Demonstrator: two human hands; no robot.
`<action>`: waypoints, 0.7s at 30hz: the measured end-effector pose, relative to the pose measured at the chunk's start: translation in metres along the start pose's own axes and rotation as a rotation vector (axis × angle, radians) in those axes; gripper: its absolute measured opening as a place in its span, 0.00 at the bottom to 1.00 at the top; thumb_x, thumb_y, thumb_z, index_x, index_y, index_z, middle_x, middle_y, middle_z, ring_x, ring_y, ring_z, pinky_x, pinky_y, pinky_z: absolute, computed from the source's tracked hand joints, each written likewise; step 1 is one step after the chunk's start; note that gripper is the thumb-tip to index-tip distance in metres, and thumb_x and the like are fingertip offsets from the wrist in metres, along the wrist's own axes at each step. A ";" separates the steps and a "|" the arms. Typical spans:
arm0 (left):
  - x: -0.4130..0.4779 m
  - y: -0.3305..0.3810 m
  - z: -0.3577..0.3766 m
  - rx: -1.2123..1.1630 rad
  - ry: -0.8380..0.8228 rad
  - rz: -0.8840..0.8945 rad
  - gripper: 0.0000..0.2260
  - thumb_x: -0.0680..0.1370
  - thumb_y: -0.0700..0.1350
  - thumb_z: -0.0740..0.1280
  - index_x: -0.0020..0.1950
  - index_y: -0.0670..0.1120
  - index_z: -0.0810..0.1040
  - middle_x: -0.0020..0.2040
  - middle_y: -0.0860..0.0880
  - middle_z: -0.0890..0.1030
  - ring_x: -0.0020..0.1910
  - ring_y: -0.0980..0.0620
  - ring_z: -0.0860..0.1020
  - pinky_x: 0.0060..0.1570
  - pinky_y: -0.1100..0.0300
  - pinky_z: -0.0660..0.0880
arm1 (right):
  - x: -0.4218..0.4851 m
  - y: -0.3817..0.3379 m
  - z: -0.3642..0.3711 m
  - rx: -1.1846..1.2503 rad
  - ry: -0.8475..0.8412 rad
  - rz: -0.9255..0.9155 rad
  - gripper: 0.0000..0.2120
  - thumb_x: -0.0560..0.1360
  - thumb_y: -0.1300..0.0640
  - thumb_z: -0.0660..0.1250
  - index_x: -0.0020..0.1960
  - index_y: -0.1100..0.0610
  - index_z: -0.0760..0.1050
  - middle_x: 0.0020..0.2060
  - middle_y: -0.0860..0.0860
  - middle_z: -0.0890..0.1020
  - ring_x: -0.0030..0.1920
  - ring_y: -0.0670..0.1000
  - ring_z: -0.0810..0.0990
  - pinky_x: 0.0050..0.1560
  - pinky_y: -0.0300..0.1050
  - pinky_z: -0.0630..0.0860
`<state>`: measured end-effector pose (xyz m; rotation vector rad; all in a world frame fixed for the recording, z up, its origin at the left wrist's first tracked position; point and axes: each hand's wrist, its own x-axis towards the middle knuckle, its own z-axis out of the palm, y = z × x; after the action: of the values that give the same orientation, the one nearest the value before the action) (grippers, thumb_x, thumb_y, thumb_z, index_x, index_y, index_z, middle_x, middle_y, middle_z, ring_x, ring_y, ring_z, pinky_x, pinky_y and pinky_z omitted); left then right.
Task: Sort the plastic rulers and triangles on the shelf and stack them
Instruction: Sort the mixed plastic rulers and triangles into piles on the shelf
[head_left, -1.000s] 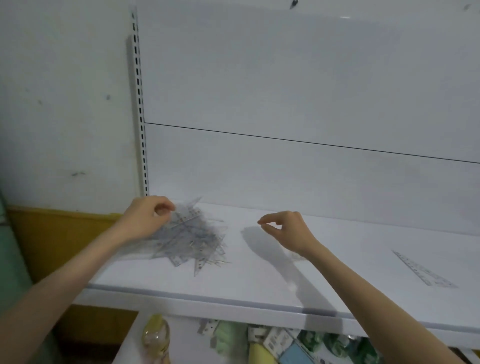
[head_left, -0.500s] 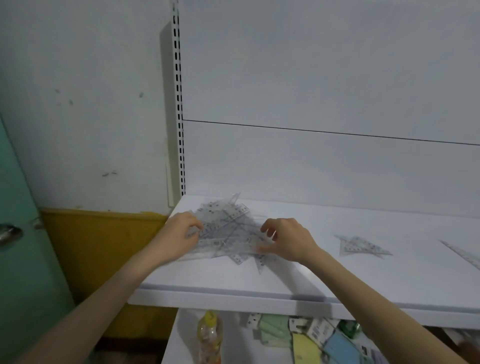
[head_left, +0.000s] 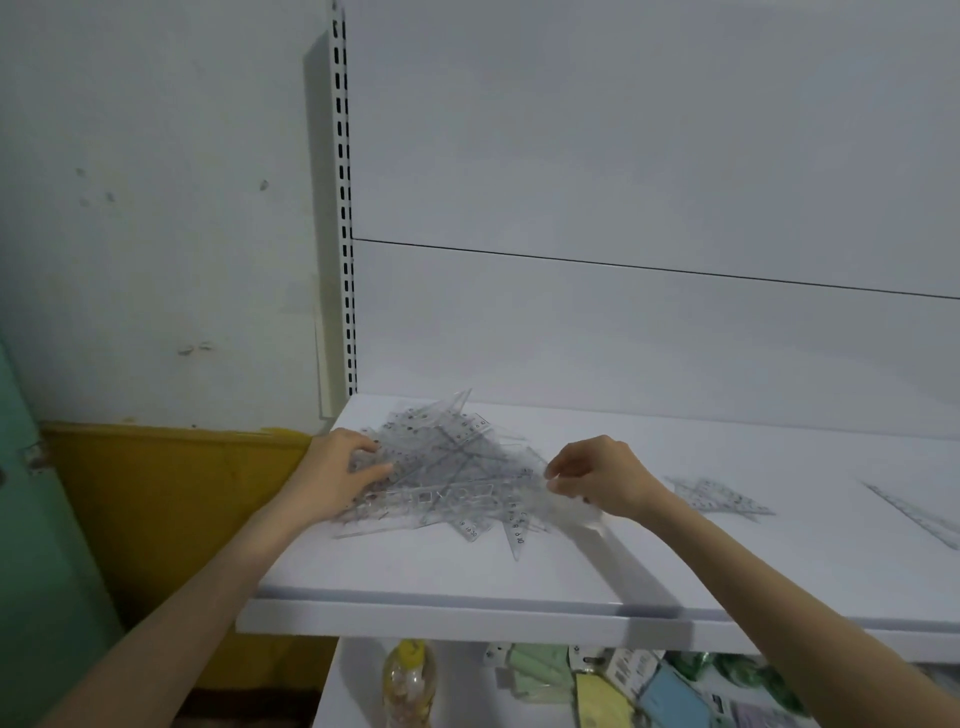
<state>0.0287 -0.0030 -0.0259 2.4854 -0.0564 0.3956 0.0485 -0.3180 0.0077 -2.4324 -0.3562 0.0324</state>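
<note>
A tangled pile of clear plastic rulers and triangles (head_left: 447, 467) lies at the left end of the white shelf (head_left: 519, 582). My left hand (head_left: 337, 473) rests flat on the pile's left side with its fingers spread. My right hand (head_left: 597, 478) is at the pile's right edge, thumb and fingers pinched on a clear piece that is too blurred to tell apart. A single clear triangle (head_left: 719, 496) lies alone to the right of my right hand. Another long clear piece (head_left: 919, 514) lies at the far right, cut off by the frame.
A slotted white upright (head_left: 345, 208) and the shelf's back panel stand behind the pile. A yellow board (head_left: 171, 493) is left of the shelf. Below the shelf are a bottle with a yellow cap (head_left: 408, 686) and several packaged goods (head_left: 649, 686).
My right hand has moved left from the middle of the shelf to the pile's right edge and pinched there. My left hand stays on the pile's left side, now flatter.
</note>
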 end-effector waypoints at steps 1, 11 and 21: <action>0.000 0.000 0.000 -0.019 0.023 -0.004 0.18 0.74 0.48 0.72 0.59 0.40 0.79 0.59 0.44 0.78 0.56 0.49 0.76 0.55 0.60 0.70 | 0.000 0.001 -0.001 0.009 -0.003 -0.001 0.04 0.71 0.62 0.72 0.43 0.54 0.82 0.36 0.52 0.83 0.33 0.46 0.78 0.37 0.38 0.75; -0.006 0.003 0.003 -0.030 0.027 0.118 0.04 0.72 0.45 0.73 0.45 0.47 0.82 0.51 0.51 0.77 0.51 0.56 0.74 0.53 0.65 0.68 | 0.004 -0.001 0.001 0.044 0.007 -0.035 0.07 0.71 0.62 0.71 0.39 0.51 0.81 0.38 0.52 0.85 0.36 0.44 0.78 0.36 0.31 0.73; 0.002 0.019 0.013 -0.139 -0.036 0.072 0.04 0.74 0.45 0.71 0.42 0.51 0.77 0.65 0.49 0.69 0.67 0.51 0.65 0.64 0.59 0.59 | -0.003 0.008 -0.003 0.083 0.005 -0.042 0.07 0.72 0.62 0.71 0.39 0.50 0.80 0.37 0.52 0.84 0.36 0.45 0.77 0.37 0.36 0.74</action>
<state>0.0316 -0.0258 -0.0241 2.3584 -0.1820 0.3639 0.0476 -0.3262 0.0048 -2.3415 -0.3960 0.0220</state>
